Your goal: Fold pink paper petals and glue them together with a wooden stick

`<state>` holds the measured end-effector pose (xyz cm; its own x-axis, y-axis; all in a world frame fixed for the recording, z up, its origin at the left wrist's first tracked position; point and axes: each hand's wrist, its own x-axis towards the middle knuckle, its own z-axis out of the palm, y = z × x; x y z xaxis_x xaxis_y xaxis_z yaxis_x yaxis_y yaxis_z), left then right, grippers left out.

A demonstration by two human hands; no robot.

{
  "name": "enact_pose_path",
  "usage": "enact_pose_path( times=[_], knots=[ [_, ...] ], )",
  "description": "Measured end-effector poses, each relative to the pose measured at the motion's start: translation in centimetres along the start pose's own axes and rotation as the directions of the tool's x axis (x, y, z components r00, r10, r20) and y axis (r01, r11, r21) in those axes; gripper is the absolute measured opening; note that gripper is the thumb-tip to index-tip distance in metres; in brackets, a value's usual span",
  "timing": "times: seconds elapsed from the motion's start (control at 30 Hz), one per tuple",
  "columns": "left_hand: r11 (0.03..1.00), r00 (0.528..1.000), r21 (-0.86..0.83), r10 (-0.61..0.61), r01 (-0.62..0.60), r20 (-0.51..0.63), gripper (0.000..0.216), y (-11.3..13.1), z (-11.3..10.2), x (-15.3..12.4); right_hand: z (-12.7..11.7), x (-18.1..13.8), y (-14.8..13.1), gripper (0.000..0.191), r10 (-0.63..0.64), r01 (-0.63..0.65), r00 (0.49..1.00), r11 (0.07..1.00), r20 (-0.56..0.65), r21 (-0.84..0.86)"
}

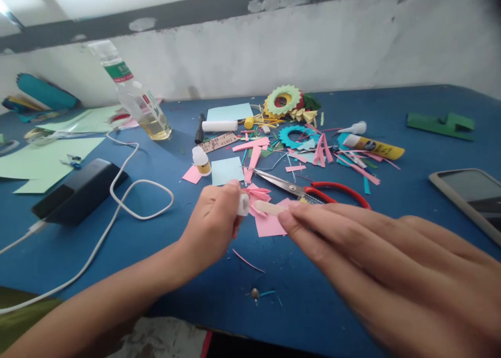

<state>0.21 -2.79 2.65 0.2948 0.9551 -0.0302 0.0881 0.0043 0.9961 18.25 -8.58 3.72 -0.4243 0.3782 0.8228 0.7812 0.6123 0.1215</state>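
Note:
My left hand [213,217] is closed round a short white roll [243,205], whose open end faces me. Folded pink paper petals [259,192] show just behind the roll; whether they are joined to it I cannot tell. Between thumb and fingertips, my right hand [364,243] pinches a flat wooden craft stick [270,208], its rounded tip close to the roll and the petals. Below the stick lies a pink paper square [270,225]. Scissors [297,188] with red handles rest just beyond my hands, beside a pale blue paper square [227,170].
A small glue bottle [201,161] stands left of the scissors. Paper scraps, a yellow glue tube [371,146] and notched paper rings [285,100] lie farther back. A bottle of yellowish liquid [146,110], a white cable [117,180] and a black box [80,191] occupy the left; a phone [469,196], the right.

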Motion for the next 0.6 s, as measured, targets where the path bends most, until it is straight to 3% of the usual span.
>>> enact_pose_path(
  times=[0.23, 0.43, 0.6],
  knots=[
    [0.949, 0.981, -0.309, -0.005, 0.067, 0.196, 0.045, 1.7, 0.2, 0.3, -0.6, 0.5, -0.3, 0.016, 0.163, -0.161, 0.986, 0.985, -0.027, 0.062],
    [0.994, 0.979, -0.108, 0.045, -0.024, 0.197, 0.056, 1.6, 0.1, -0.4, -1.5, 1.0, 0.2, 0.021, 0.179, -0.195, 0.978, 0.964, 0.104, 0.18],
    [0.973, 0.963, -0.064, 0.229, -0.222, 0.143, 0.051, 0.9, 0.2, -0.7, -1.6, 1.5, 0.6, 0.017, 0.21, -0.233, 0.97, 0.947, 0.12, 0.222]
  ],
)
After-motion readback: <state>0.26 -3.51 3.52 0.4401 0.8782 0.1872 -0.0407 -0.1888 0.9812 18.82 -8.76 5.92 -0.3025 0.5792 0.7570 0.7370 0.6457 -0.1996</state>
